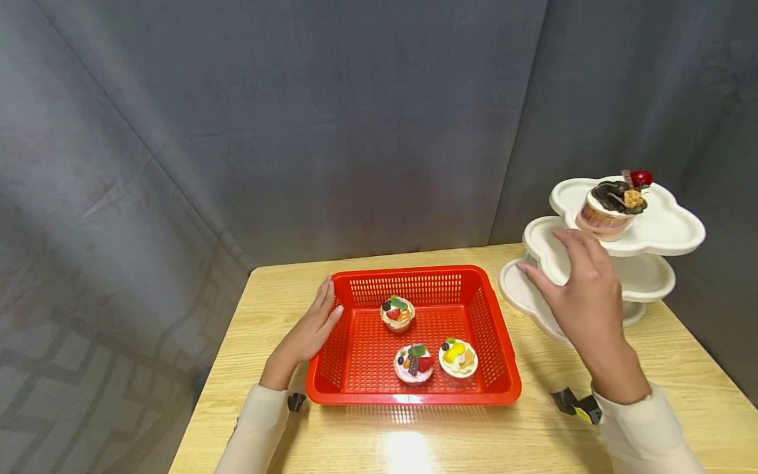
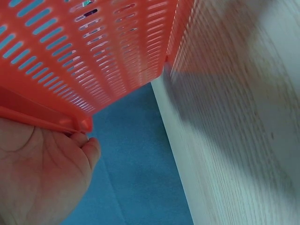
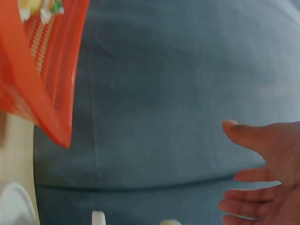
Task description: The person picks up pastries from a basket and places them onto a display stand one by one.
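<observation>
My left hand rests with extended fingers on the left rim of a red plastic basket. The left wrist view shows its palm against the basket's edge. Inside the basket sit three small fruit-topped cupcakes: one at the back, one at the front and one at front right. My right hand is raised at the white tiered stand, thumb and fingers spread apart, holding nothing. Just beyond its fingertips, a chocolate-topped dessert cup with a cherry stands on the top tier.
The stand has three cloud-shaped tiers, the lowest close to the basket's right side. Both stand on a light wooden table. A grey curtain hangs behind the table's back edge.
</observation>
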The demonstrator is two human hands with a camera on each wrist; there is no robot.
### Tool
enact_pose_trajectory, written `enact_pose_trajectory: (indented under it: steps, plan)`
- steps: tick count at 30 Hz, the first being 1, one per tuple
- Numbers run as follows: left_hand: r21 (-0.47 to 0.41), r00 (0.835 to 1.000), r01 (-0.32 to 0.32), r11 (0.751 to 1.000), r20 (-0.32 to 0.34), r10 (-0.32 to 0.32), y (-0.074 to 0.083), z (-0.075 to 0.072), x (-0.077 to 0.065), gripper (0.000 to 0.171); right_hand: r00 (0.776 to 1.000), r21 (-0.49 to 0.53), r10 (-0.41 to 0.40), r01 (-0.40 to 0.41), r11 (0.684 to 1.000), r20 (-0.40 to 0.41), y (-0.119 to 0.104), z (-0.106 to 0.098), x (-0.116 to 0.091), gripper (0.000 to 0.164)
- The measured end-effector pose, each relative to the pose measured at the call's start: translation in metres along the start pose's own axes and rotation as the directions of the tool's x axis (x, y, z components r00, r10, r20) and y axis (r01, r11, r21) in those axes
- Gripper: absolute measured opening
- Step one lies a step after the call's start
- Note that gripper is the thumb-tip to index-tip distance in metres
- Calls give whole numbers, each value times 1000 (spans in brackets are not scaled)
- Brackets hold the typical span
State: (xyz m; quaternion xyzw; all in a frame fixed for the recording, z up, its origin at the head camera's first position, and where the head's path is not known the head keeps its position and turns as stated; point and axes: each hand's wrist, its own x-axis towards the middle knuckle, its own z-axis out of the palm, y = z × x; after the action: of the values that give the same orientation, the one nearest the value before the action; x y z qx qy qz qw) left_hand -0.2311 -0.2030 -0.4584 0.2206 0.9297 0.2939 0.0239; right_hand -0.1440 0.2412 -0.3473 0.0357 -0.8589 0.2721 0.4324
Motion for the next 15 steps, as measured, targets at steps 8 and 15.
enact_pose_trajectory:
  steps: [8, 15]
  plan:
    - [-13, 999, -34, 999, 9, 34, 3, 3, 7, 71, 974, 86, -73, 55, 995, 214, -4, 7, -20, 70]
    - [4, 999, -39, 999, 2, 39, 1, 2, 4, 73, 909, 140, -153, 105, 985, 389, -7, 28, -45, 78]
